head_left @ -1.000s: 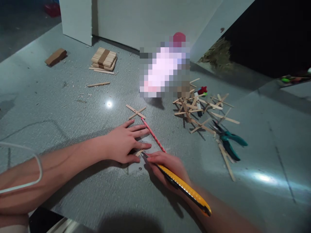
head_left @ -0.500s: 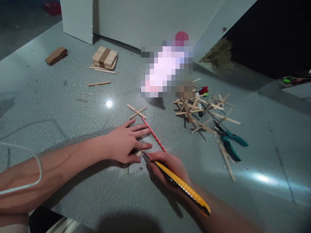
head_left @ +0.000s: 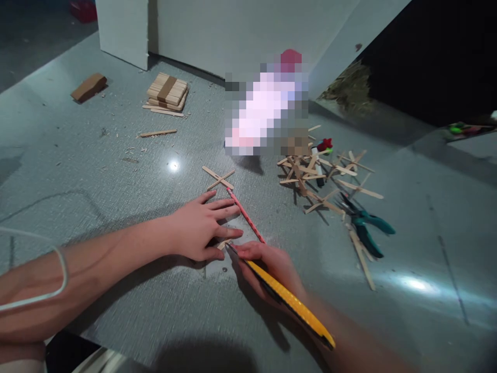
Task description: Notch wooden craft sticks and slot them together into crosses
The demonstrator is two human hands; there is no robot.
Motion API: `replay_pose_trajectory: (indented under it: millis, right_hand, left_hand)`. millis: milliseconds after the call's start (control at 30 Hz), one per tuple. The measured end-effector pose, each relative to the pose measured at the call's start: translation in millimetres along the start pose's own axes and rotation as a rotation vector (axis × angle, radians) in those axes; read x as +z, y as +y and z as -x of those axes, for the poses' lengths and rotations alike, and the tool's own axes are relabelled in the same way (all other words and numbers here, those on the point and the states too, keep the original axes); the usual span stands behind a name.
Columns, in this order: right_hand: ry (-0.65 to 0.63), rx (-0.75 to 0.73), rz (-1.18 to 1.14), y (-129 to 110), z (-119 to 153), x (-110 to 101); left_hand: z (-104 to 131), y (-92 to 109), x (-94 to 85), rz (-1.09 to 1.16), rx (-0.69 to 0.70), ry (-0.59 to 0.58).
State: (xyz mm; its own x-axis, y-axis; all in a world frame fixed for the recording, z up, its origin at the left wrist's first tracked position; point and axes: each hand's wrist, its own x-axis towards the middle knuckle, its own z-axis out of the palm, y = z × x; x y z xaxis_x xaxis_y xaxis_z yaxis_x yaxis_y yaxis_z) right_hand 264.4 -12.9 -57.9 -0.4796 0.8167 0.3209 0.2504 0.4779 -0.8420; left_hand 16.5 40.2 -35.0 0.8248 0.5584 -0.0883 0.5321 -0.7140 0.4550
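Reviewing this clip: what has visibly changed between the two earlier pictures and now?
Very little. The yellow knife in the right hand appears to have rolled slightly, showing more of its yellow side, its rear end a touch lower in view. Nothing was grasped or released. The left hand, crossed sticks, red rod and pliers stayed put.

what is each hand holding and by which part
Right hand: the yellow knife, by the front of its handle, near the blade. Left hand: wooden piece beside the thumb; hold hidden, cannot tell.
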Motion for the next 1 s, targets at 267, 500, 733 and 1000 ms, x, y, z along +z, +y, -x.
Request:
replay_pose_trajectory:
  millis: [267, 500, 733, 1000]
  right_hand:
    - [0.001, 0.058, -0.018, -5.3, 1.5, -2.1]
    - [0.0, -0.024, 0.007, -3.6, 0.5, -8.2]
    - [-0.026, -0.065, -0.003, 6.1, 0.6, -5.1]
    - [-0.036, -0.058, -0.016, 3.6, 0.3, -5.6]
  left_hand:
    - [1.1, -0.8, 0.9, 0.017, -0.002, 0.011]
    - [0.3, -0.7, 0.4, 0.011, -0.004, 0.003]
    - [1.1, 1.0, -0.3, -0.002, -0.006, -0.005]
    - [-0.4, 0.1, -1.5, -0.002, -0.004, -0.009]
